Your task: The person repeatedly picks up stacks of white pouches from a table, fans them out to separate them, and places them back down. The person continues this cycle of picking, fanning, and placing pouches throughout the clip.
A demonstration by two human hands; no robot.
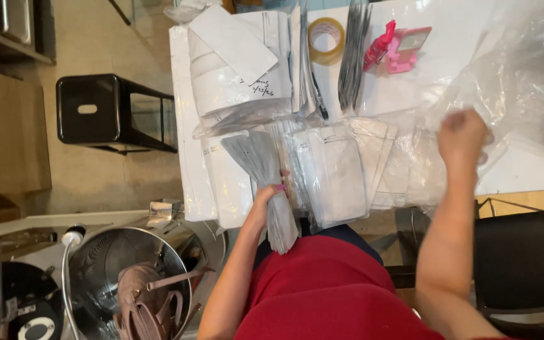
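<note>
1. Grey sleeves (266, 182): a fanned bundle; we grip its lower end with our left hand (269, 200), fingers wrapped round it, at the table's near edge.
2. Clear packets (335, 170): flat, white-backed, overlapping, just right of the bundle.
3. Plastic bag (524, 75): clear, crumpled; our right hand (464, 135) is fisted, pinching its film.
4. White envelopes (237, 60): stacked at the far left.
5. Tape roll (326, 39): tan, beside dark strips (352, 53) and a pink dispenser (398, 47).
6. White table (524, 170); black stool (105, 110) and steel bin (130, 277) on our left.
</note>
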